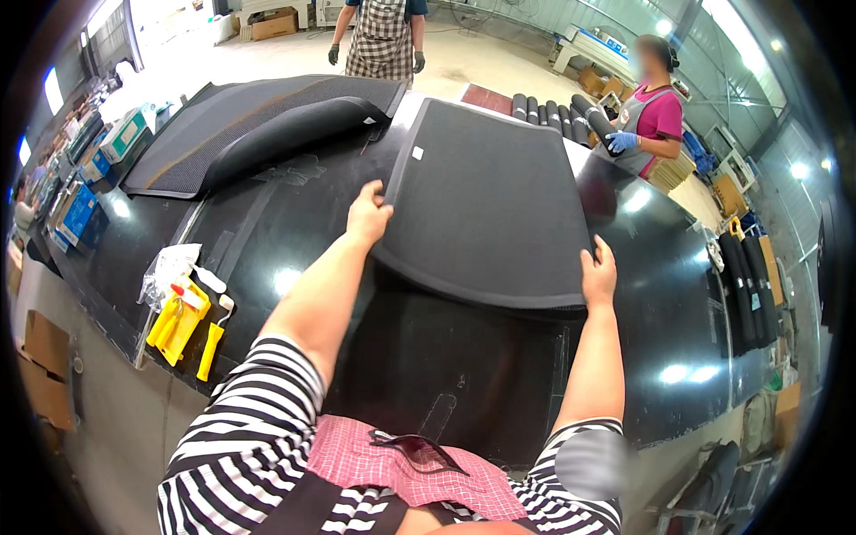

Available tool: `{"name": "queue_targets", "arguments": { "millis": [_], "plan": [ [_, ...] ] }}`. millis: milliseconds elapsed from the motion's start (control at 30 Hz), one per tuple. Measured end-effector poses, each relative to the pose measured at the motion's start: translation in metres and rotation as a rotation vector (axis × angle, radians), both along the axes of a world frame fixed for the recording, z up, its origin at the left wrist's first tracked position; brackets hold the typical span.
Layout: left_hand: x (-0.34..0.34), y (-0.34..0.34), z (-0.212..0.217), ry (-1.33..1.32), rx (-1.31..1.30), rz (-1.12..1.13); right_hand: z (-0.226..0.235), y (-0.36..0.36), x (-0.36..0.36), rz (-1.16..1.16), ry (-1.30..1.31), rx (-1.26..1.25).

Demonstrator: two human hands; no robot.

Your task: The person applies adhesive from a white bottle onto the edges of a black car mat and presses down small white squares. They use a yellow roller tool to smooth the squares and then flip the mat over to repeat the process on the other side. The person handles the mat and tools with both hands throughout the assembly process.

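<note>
A black mat (486,201) with a curved near edge and a small white label (417,153) is stretched out between my hands. Its near edge is raised above the glossy black tabletop (446,366). My left hand (370,216) is closed on the mat's left edge, with the thumb on the upper side. At the near right corner my right hand (599,275) pinches the other edge. The fingertips beneath the mat are hidden on both sides.
More black mats (267,102) lie at the far left, one folded over. A yellow paint tray (183,321) and a roller (214,339) sit near left. Rolled mats (553,116) line the far edge, where a blue-gloved co-worker (660,116) holds one. Another person (379,40) stands opposite.
</note>
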State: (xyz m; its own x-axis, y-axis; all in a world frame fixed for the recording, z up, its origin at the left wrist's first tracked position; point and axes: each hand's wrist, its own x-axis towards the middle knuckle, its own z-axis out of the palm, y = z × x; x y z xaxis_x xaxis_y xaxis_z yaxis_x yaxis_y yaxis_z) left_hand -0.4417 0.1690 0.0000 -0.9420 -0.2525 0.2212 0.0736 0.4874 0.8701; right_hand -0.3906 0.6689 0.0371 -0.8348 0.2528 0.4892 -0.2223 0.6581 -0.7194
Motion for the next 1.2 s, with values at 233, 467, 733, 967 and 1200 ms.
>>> {"name": "queue_targets", "arguments": {
  "millis": [233,467,733,967,1200],
  "plan": [
    [0.064,0.048,-0.003,0.078,-0.507,-0.367,-0.052,-0.124,0.098,0.370,-0.857,0.225],
    [0.101,0.083,-0.043,-0.077,-0.689,-0.702,-0.089,-0.167,0.068,0.179,-0.308,0.505],
    [0.051,0.113,-0.040,-0.104,-0.715,-0.588,-0.107,-0.163,0.013,0.140,-0.256,0.470],
    [0.018,0.130,-0.024,-0.221,-0.820,-0.650,-0.100,-0.165,-0.034,0.155,-0.415,0.311],
    [0.226,0.087,-0.065,-0.011,-0.493,-1.111,-0.128,-0.158,0.162,0.383,-0.291,0.154]
  ]
}}
